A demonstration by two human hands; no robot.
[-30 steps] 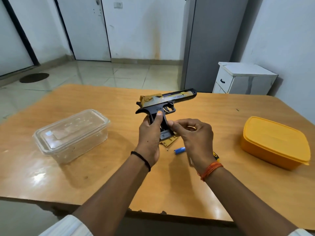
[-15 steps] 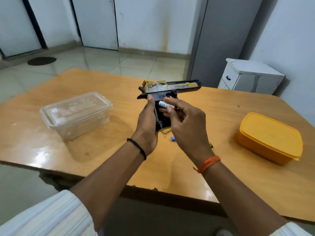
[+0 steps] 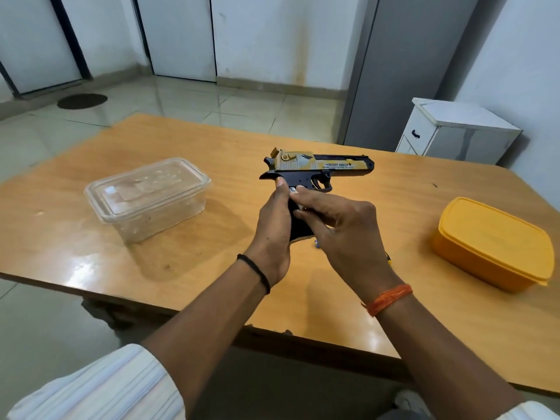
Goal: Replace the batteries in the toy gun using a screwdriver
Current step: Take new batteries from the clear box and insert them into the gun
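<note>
A black and gold toy gun (image 3: 321, 166) is held above the wooden table (image 3: 212, 153), barrel pointing right. My left hand (image 3: 274, 228) grips its black handle from the left, thumb up along the grip. My right hand (image 3: 342, 225) presses a white battery (image 3: 293, 190) against the open side of the handle with its fingertips. A blue battery (image 3: 316, 243) lies on the table just under my right hand, mostly hidden. A bit of the screwdriver's yellow handle (image 3: 388, 258) shows behind my right wrist.
A clear lidded plastic box (image 3: 148, 195) stands on the table to the left. A yellow lidded box (image 3: 494, 244) stands at the right. A white cabinet (image 3: 454, 131) and a grey panel are behind the table.
My right hand has brought the white battery from in front of the gun down against the handle. The gun's barrel has levelled out, and the view has shifted closer.
</note>
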